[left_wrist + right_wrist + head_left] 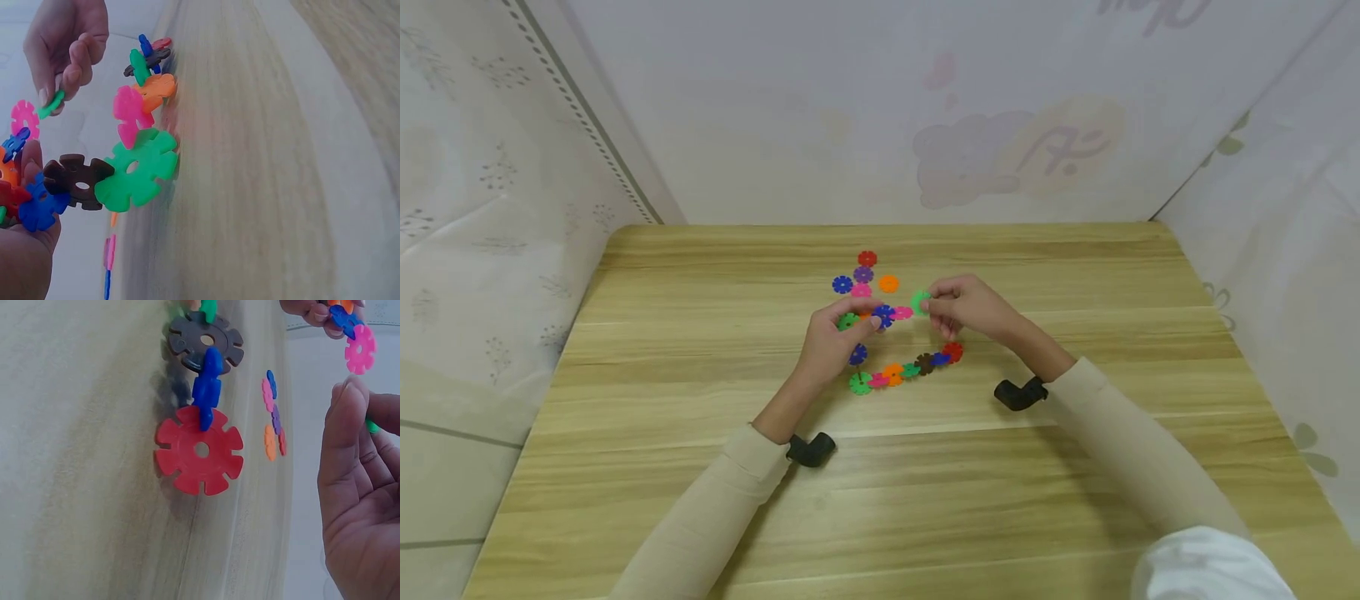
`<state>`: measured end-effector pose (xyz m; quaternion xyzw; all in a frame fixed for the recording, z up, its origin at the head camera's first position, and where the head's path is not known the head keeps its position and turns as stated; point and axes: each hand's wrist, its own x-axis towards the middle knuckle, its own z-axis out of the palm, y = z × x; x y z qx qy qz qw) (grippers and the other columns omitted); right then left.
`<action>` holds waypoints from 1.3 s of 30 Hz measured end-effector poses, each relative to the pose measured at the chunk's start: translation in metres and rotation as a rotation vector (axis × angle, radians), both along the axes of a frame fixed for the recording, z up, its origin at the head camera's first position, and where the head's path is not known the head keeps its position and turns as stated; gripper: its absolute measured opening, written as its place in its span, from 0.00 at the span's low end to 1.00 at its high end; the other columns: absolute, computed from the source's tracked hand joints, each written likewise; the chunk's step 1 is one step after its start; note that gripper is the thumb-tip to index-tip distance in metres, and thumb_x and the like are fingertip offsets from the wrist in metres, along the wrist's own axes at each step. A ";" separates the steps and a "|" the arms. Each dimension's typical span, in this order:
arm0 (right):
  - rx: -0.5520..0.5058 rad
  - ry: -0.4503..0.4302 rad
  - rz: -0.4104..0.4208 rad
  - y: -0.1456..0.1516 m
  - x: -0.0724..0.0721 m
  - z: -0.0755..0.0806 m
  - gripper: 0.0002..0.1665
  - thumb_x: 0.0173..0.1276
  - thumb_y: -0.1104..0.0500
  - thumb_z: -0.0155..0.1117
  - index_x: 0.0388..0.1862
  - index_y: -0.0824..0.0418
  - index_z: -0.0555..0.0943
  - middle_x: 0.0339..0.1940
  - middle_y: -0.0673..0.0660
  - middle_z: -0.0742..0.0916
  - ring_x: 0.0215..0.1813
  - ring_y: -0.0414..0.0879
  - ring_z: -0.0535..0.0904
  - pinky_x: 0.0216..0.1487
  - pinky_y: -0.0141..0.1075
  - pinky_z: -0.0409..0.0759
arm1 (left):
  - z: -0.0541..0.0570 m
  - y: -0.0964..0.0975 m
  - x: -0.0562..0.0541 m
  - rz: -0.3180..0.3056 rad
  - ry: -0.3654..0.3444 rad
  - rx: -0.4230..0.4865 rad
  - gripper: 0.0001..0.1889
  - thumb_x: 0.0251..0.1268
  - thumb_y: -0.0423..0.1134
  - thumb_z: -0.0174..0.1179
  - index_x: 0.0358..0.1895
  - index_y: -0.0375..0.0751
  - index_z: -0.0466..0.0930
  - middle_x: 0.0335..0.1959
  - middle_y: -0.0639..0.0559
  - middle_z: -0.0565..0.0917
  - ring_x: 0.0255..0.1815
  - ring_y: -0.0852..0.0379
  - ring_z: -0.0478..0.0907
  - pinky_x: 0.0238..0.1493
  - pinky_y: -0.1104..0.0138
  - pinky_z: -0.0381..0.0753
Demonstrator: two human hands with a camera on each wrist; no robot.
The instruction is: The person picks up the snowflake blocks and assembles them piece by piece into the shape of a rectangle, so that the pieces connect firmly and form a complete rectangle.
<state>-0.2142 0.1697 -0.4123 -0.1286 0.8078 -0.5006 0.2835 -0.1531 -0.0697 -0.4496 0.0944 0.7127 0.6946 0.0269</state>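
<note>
My left hand pinches a blue notched plastic disc in a linked chain of flower-shaped discs. From it a pink disc sticks out to the right. Between thumb and fingertips, my right hand holds a light green disc, close beside the pink one. The chain's lower run goes from a large green disc past a brown disc to a red disc at its right end. In the left wrist view, another brown disc joins the green disc to the part by my left hand.
Behind my left hand lie several loose discs on the wooden table: red, purple, blue, pink and orange. A pale patterned wall covering stands along the table's far edge.
</note>
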 end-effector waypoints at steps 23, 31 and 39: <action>-0.023 0.024 0.025 0.006 0.004 0.001 0.17 0.72 0.55 0.61 0.44 0.70 0.81 0.31 0.77 0.81 0.23 0.53 0.77 0.27 0.44 0.82 | 0.000 0.003 -0.002 0.047 -0.047 -0.006 0.10 0.66 0.35 0.62 0.46 0.35 0.83 0.35 0.41 0.85 0.42 0.49 0.82 0.49 0.65 0.79; -0.024 0.041 0.022 0.004 0.004 0.002 0.20 0.71 0.52 0.62 0.45 0.70 0.81 0.30 0.75 0.81 0.24 0.54 0.78 0.29 0.48 0.83 | 0.002 0.004 -0.002 0.044 -0.049 -0.013 0.09 0.67 0.35 0.61 0.46 0.35 0.82 0.35 0.42 0.85 0.39 0.54 0.83 0.51 0.62 0.79; -0.007 0.062 0.044 0.000 0.004 0.004 0.16 0.73 0.55 0.60 0.44 0.70 0.81 0.30 0.75 0.81 0.23 0.54 0.78 0.31 0.52 0.82 | 0.002 0.004 -0.001 0.032 -0.039 -0.008 0.09 0.67 0.35 0.61 0.46 0.34 0.82 0.37 0.36 0.84 0.42 0.44 0.82 0.50 0.59 0.79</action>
